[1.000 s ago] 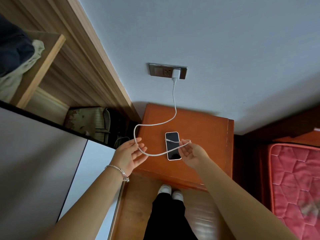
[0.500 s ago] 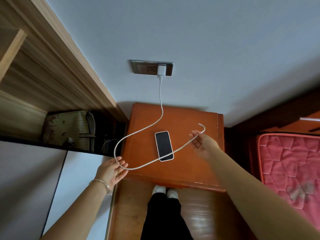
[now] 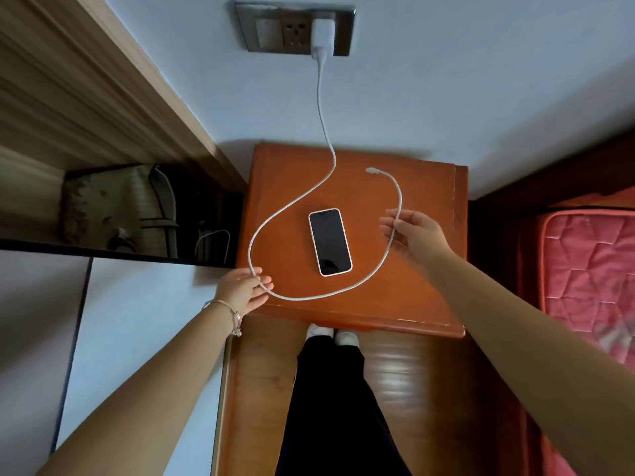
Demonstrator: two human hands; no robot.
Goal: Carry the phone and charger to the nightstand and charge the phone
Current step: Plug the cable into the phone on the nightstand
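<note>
Holding a white charger cable (image 3: 319, 91) looped around the phone (image 3: 330, 242), which lies screen-up on the nightstand counter (image 3: 412, 297), a person seems ready to plug in. Right hand (image 3: 417, 233) pinches the cable near its free connector (image 3: 371, 171); left hand (image 3: 242, 288), fingers straight, props up slack.

phone (image 3: 330, 242): flat, screen up, mid nightstand (image 3: 429, 304) | charger (image 3: 323, 30): in wall outlet (image 3: 271, 29) | cable (image 3: 299, 207): loops round phone, free plug (image 3: 371, 171) toward back edge, apart from phone | left hand (image 3: 242, 290): front-left corner, cable across straight fingers | right hand (image 3: 417, 235): near right edge, pinches cable
</note>
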